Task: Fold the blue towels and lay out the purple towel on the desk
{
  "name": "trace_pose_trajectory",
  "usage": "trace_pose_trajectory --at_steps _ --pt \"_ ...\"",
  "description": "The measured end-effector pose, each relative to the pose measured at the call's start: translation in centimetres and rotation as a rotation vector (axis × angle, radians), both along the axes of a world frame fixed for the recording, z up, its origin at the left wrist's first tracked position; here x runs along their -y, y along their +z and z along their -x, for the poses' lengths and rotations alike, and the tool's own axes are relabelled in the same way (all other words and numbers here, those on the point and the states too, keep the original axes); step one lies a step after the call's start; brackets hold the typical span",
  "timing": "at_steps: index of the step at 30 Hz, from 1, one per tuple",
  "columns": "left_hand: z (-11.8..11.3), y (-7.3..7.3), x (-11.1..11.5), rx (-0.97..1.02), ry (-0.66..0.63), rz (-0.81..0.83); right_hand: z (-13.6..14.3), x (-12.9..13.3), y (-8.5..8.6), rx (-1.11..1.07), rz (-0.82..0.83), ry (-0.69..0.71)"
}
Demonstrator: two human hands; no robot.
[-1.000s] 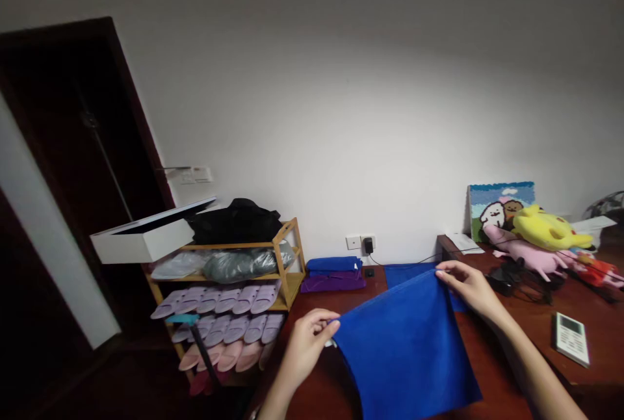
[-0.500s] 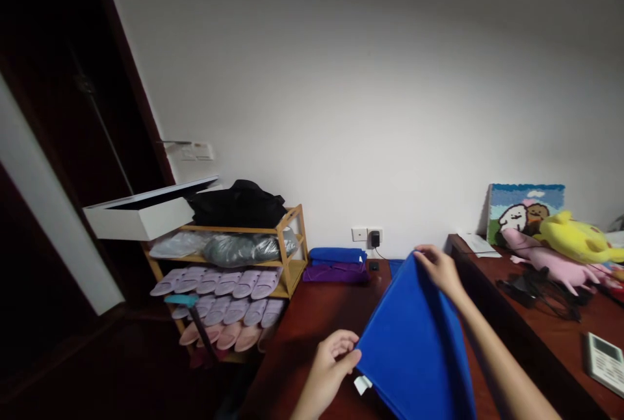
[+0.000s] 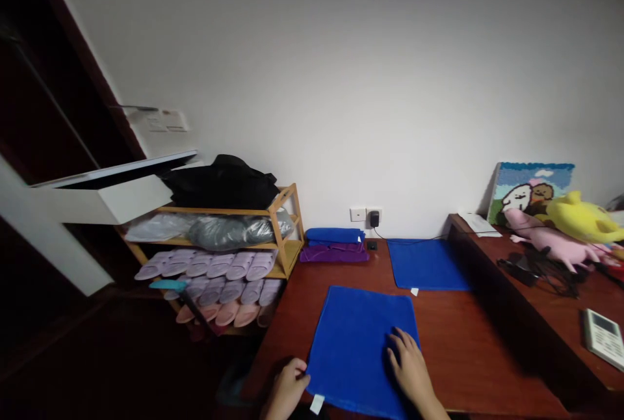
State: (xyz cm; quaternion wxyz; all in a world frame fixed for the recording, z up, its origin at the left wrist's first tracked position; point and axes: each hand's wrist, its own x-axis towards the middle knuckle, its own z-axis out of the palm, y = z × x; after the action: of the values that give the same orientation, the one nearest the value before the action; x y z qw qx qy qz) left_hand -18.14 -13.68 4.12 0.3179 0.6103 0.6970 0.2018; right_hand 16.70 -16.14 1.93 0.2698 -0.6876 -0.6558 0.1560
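Note:
A blue cloth [image 3: 355, 342] lies flat on the reddish-brown wooden table [image 3: 453, 348], with a small white tag at its near left corner. My left hand [image 3: 288, 386] has its fingers curled at that cloth's left edge, thumb and forefinger closed on it close to the tag. Resting on the right part of the cloth is my right hand [image 3: 409, 365], fingers spread and holding nothing. Farther back lies a second blue cloth [image 3: 429, 265], also flat and tagged. Folded blue cloths [image 3: 334, 236] sit on folded purple cloth [image 3: 334, 253] by the wall.
A wooden rack [image 3: 291, 228] at left holds several slippers [image 3: 238, 265], wrapped bundles and a black bag [image 3: 221, 183]. A plugged charger [image 3: 374, 218] trails a cable. On the raised right surface are plush toys [image 3: 580, 215], a picture [image 3: 531, 192] and a white remote-like device [image 3: 604, 339].
The blue cloth, held up between both hands before, now lies flat on the table. My right hand has let go of its upper corner and come down onto it. The view has shifted slightly.

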Motion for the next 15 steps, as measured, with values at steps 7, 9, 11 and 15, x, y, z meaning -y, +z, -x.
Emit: trace_pose_trajectory --at_steps 7,9,11,15 --pt "-0.5 0.6 0.0 -0.151 -0.073 0.031 -4.0 0.2 -2.3 0.23 0.152 -0.014" --pt "-0.9 0.8 0.3 -0.196 -0.101 0.027 -4.1 -1.3 -1.4 0.238 0.167 0.016" --pt "-1.2 0.6 0.5 -0.224 -0.102 0.011 -4.2 -2.2 -1.0 0.238 0.176 0.034" --pt "-1.2 -0.3 1.1 -0.252 -0.093 -0.022 -4.2 -1.4 -1.7 0.225 0.177 0.028"
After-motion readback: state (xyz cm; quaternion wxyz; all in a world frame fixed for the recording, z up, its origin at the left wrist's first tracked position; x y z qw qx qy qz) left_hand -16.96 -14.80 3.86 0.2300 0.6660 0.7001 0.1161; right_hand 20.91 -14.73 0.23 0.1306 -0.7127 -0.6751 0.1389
